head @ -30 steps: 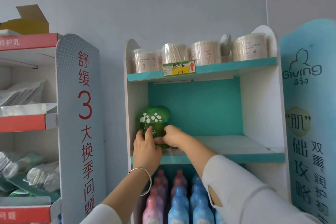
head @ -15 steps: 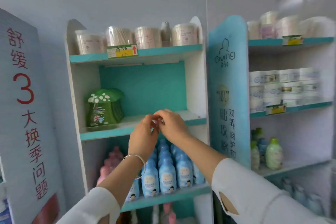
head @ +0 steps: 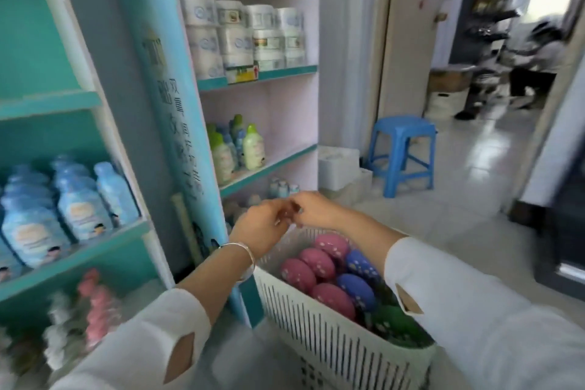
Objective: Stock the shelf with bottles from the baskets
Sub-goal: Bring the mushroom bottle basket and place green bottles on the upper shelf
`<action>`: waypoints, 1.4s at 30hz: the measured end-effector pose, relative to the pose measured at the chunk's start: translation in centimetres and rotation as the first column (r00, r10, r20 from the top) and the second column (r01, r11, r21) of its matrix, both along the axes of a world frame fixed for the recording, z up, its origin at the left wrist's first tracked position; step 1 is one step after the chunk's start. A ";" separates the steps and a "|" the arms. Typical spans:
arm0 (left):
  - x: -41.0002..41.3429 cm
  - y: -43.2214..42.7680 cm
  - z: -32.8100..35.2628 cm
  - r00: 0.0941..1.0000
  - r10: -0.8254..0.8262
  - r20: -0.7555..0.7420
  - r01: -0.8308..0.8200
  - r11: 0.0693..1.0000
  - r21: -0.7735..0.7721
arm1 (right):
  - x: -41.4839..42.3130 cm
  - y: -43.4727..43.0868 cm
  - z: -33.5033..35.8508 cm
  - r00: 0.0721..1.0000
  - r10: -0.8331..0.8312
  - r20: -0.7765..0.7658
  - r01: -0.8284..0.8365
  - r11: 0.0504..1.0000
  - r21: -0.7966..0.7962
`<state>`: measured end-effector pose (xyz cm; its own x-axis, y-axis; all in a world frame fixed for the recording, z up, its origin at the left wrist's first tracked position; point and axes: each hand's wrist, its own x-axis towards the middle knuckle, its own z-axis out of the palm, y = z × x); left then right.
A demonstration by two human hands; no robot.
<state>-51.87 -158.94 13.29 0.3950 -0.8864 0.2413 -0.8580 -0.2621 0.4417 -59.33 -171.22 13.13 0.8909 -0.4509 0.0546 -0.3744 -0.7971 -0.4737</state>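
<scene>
Turning from the teal shelf [head: 47, 103] after placing one green bottle, the person holds left grip [head: 259, 226] and right grip [head: 316, 209], both empty and loosely curled, over the far rim of the basket [head: 316, 326], its remaining bottles [head: 319, 263] awaiting the next pick

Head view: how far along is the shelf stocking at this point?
Done: a second ago both hands set one green mushroom-capped bottle on the teal shelf. In hand: nothing; the left hand and right hand meet fingertip to fingertip above the white basket, holding no bottle. Left: most of it; the basket is crowded with pink bottles, blue bottles and green bottles.
</scene>
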 end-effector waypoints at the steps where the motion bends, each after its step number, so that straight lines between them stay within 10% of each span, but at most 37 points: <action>1: -1.1 -0.9 -0.8 0.998 -0.061 0.010 0.061 0.997 0.043 | -1.4 -1.2 -0.9 0.999 -0.003 -0.054 0.004 1.000 0.022; 11: -5.0 -5.2 -7.7 0.967 -0.246 -0.069 0.255 0.934 0.248 | -7.2 -6.5 -7.8 0.854 0.054 -0.517 0.052 0.981 0.187; 18: -6.7 -7.0 -10.6 0.946 -0.300 -0.127 0.325 0.896 0.302 | -8.5 -5.6 -10.8 0.519 0.078 -0.851 0.092 0.985 0.147; 26: -7.3 -7.1 -12.1 0.932 -0.341 -0.118 0.359 0.837 0.414 | -9.3 -2.6 -12.5 0.244 0.044 -0.969 -0.337 0.940 -0.042; 42: -5.9 -6.2 -9.4 0.832 -0.069 -0.550 0.288 0.901 0.323 | -7.7 -5.4 -3.9 0.715 0.173 -0.678 -0.029 0.976 0.218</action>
<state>-57.78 -165.13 3.85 0.1878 -0.9293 -0.3180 -0.5806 -0.3661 0.7272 -67.06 -176.65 9.23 0.6883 -0.2933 -0.6635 -0.5751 -0.7780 -0.2527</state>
